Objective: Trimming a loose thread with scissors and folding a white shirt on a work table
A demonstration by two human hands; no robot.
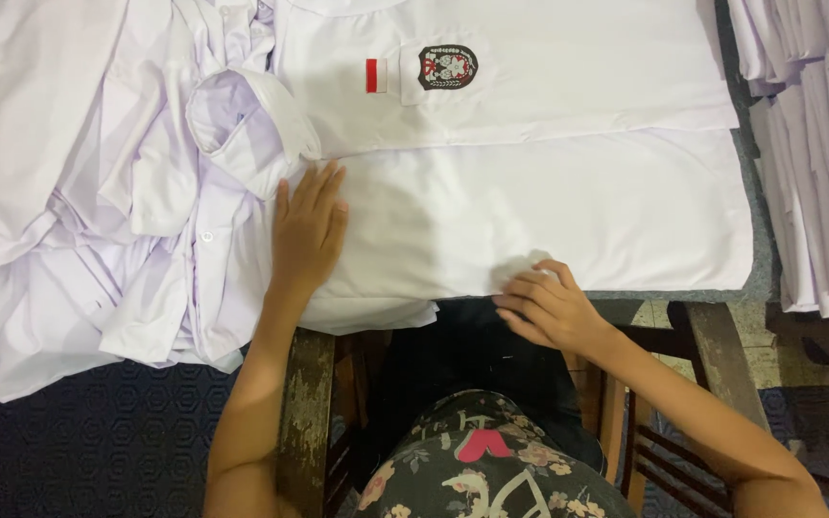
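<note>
Shirt (530, 192) half folded: lower half doubled up, badge above. Left hand (307, 230) spread flat on its left edge; right hand (549, 307) pinches the near hem. Unfolded pile (79, 192) left, folded stack (817, 144) right.

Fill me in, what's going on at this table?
A person is folding a white uniform shirt with a chest badge on a worn wooden table. The left hand lies flat on the shirt's left side, while the right hand pinches its near hem. A heap of loose white shirts sits at left, and a stack of folded ones at right.
</note>
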